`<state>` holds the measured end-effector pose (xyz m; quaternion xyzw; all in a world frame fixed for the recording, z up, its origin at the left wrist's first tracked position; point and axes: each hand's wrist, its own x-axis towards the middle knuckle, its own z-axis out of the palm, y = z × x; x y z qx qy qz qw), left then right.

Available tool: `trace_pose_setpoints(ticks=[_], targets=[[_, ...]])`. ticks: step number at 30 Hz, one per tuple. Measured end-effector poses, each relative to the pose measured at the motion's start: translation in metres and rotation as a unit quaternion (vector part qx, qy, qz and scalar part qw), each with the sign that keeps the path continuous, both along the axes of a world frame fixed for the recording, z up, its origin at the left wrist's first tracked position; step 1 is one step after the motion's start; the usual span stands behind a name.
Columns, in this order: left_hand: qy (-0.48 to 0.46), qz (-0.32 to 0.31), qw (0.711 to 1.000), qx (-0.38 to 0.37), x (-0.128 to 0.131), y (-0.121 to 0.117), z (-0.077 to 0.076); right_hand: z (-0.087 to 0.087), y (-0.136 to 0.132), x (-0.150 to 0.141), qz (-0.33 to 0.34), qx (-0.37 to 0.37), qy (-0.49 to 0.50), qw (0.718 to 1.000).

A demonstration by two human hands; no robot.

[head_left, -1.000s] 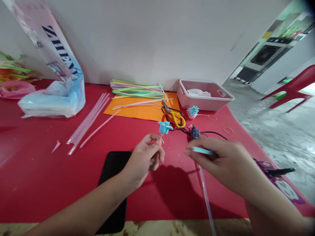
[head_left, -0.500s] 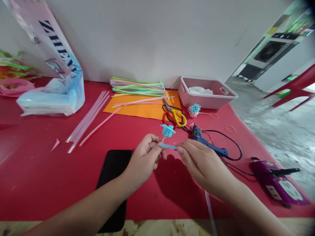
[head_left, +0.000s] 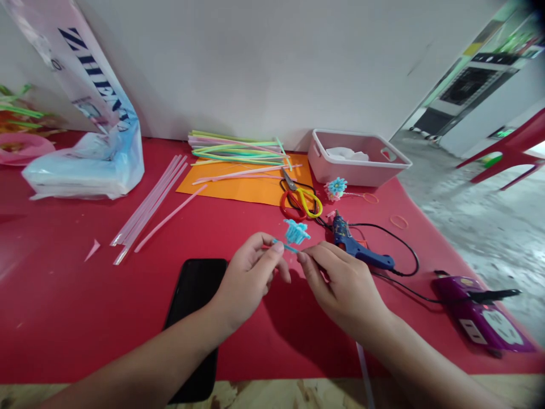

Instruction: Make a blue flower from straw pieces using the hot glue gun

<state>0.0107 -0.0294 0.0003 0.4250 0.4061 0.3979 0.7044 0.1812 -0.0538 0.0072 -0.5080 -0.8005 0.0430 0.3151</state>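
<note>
Right hand [head_left: 340, 278]: I see its grip narrow, pinching one end of the blue strip [head_left: 290, 248].
Left hand [head_left: 253, 267]: thumb and finger closed on the other end.
Strip's long axis: crosswise from hand to hand, dipping slightly rightward.
Blue flower [head_left: 297, 232]: just beyond the strip, above the table [head_left: 85, 312], about equally near both hands; I can't tell which supports it.
Glue gun [head_left: 360, 250]: beyond the right hand.

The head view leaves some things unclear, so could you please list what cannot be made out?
All in the head view:
Blue flower: lower stem, hidden by the left hand.
Blue strip: one end, covered by the right hand.
Phone: partly hidden by the left forearm.
Clear stick: cut off by the bottom edge.
</note>
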Motion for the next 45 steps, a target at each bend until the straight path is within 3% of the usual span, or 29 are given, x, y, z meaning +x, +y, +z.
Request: trace_pose_setpoints(ticks=[14,19,23,27,32,37,41,45], targets=[[-0.018,0.031,0.999,0.007,0.0,0.002,-0.001,0.002,0.0,0.006,0.048,0.0,0.041,0.998],[-0.038,0.028,0.999,0.003,-0.001,0.002,-0.001,0.003,0.004,0.012,0.055,-0.039,0.056,0.996],[-0.045,-0.015,0.998,0.03,-0.002,0.001,0.001,0.012,0.012,0.026,0.071,-0.129,0.057,0.987],[0.028,-0.099,0.99,0.094,-0.004,-0.005,0.005,0.021,0.021,0.046,0.072,-0.194,0.049,0.977],[0.156,-0.225,0.932,0.236,-0.004,-0.01,0.003,0.037,0.022,0.048,0.095,-0.071,-0.018,0.993],[0.242,-0.227,0.898,0.288,-0.002,-0.008,-0.002,0.056,0.01,0.03,0.117,0.066,-0.132,0.982],[0.262,-0.175,0.908,0.276,-0.003,-0.008,-0.003,0.061,-0.004,0.023,0.116,0.107,-0.168,0.973],[0.182,-0.098,0.961,0.186,-0.003,-0.005,-0.003,0.061,-0.02,0.021,0.096,0.117,-0.147,0.977]])
